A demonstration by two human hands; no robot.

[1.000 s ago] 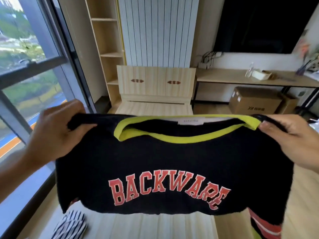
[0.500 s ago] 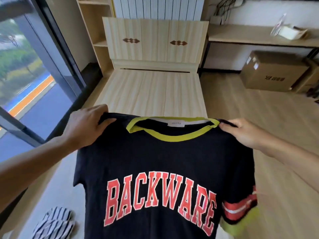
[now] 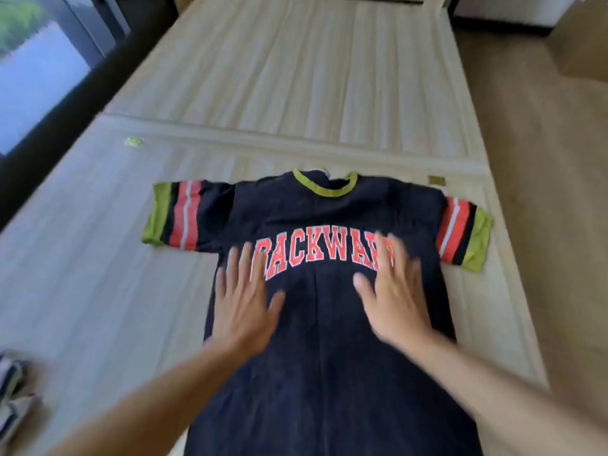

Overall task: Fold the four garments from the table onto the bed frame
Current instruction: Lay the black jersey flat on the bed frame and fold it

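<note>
A black T-shirt [image 3: 322, 357] with a yellow-green collar, red lettering and striped sleeves lies spread flat, front up, on the pale wooden bed frame [image 3: 296, 77]. Both sleeves stick out to the sides. My left hand [image 3: 241, 301] rests flat on the shirt's chest at the left end of the lettering, fingers straight and spread. My right hand [image 3: 393, 291] lies flat on the chest at the right end of the lettering, blurred by motion. Neither hand grips the cloth.
A striped black-and-white garment [image 3: 13, 386] lies at the lower left edge on the boards. A window wall [image 3: 42, 70] runs along the left. Brown floor [image 3: 543, 159] lies to the right of the bed frame.
The shirt was held up by its shoulders in both hands; now it lies flat on the bed frame. Both hands have let go and rest flat on its chest.
</note>
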